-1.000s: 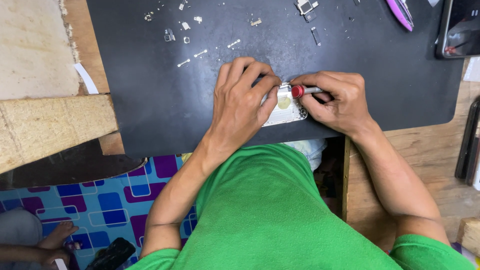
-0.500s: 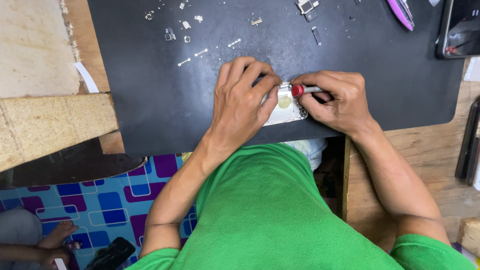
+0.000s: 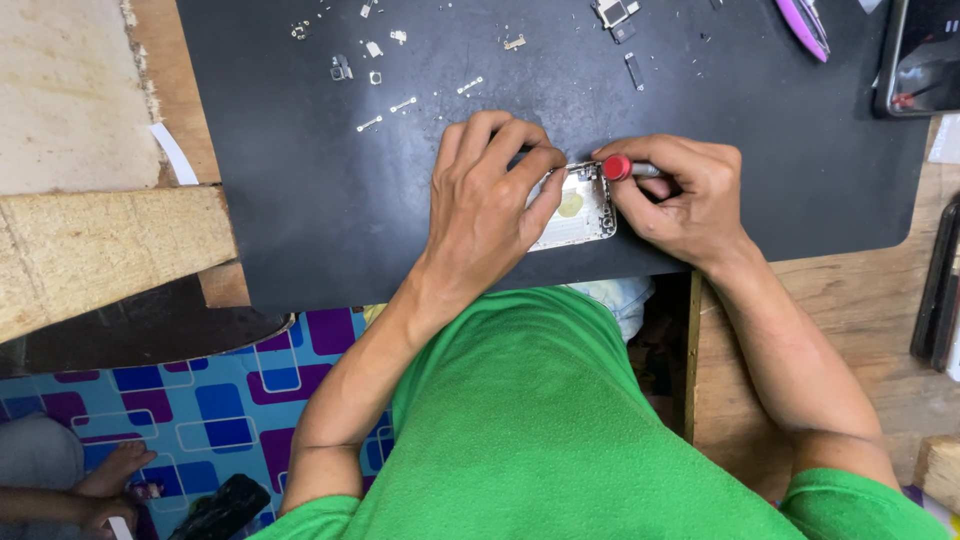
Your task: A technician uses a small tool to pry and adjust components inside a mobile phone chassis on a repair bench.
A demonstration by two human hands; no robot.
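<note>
Pressing down from above, the left hand [image 3: 487, 205] lay flat over a pale phone housing [image 3: 577, 212] on the black work mat [image 3: 320, 200], its fingers curled over the housing's far edge and its palm covering most of the near half. The housing sat near the front edge of the mat, just ahead of the person's green shirt [image 3: 540, 430], with only its right end showing beside the thumb. The right hand [image 3: 680, 195] was closed around a small screwdriver [image 3: 625, 168] with a red cap; the tool lay nearly level, pinched between thumb and fingers, and its tip met the top right corner of the housing, though the tip itself was too small to make out.

Tiny screws and metal brackets [image 3: 400, 70] were scattered across the far part of the mat, well apart from both hands. A purple-handled tool [image 3: 803, 25] lay at the far right of the mat, and a dark phone [image 3: 920, 55] rested beside it at the mat's corner. A rough wooden plank [image 3: 100, 250] lay to the left of the mat, over a patterned blue and purple floor covering [image 3: 200, 390].
</note>
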